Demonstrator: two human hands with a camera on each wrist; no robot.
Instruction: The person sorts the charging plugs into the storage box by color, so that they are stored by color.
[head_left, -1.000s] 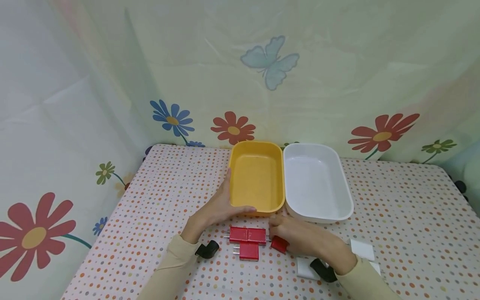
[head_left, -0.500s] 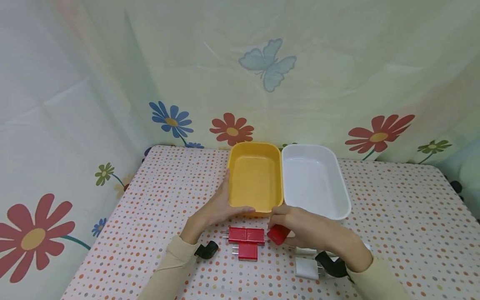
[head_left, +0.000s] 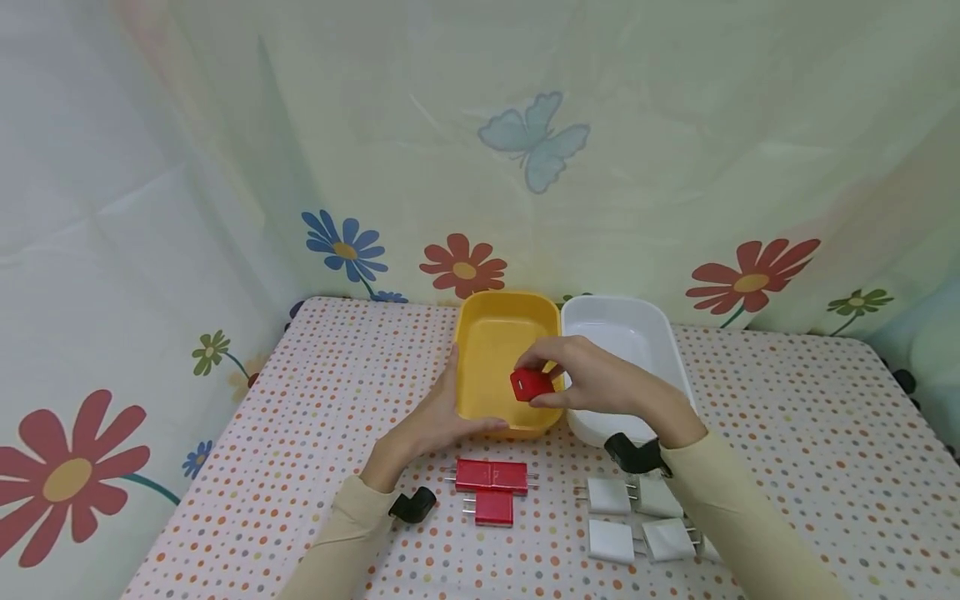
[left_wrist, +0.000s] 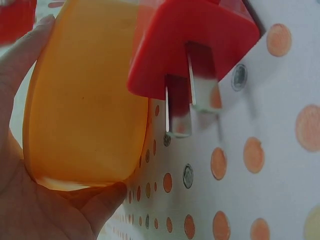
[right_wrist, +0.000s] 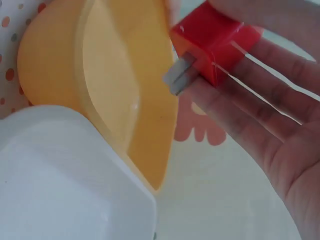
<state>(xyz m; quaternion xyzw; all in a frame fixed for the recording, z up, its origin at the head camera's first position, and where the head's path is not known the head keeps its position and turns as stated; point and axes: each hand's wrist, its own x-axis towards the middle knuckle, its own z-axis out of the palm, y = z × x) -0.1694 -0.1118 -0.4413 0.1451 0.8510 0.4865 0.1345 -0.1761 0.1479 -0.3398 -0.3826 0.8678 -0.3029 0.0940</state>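
My right hand (head_left: 581, 375) pinches a red wall charger (head_left: 531, 385) between thumb and fingers, above the right part of the yellow bin (head_left: 480, 367). Its two metal prongs (right_wrist: 179, 76) show in the right wrist view. My left hand (head_left: 438, 417) rests against the near left corner of this bin, its thumb along the near wall and its straight fingers along the left side. On the cloth in front lie three more red wall chargers (head_left: 494, 508), two of them end to end. One fills the top of the left wrist view, prongs (left_wrist: 202, 80) facing the camera.
A white bin (head_left: 622, 321) stands against the right side of the yellow one. Several white wall chargers (head_left: 611, 542) lie at the front right, partly under the right forearm. A printed curtain (head_left: 645, 167) hangs behind the dotted tablecloth (head_left: 360, 358).
My right hand has lifted the red charger off the cloth and carried it up and forward over the yellow bin. White chargers have come into view. My left hand stays put.
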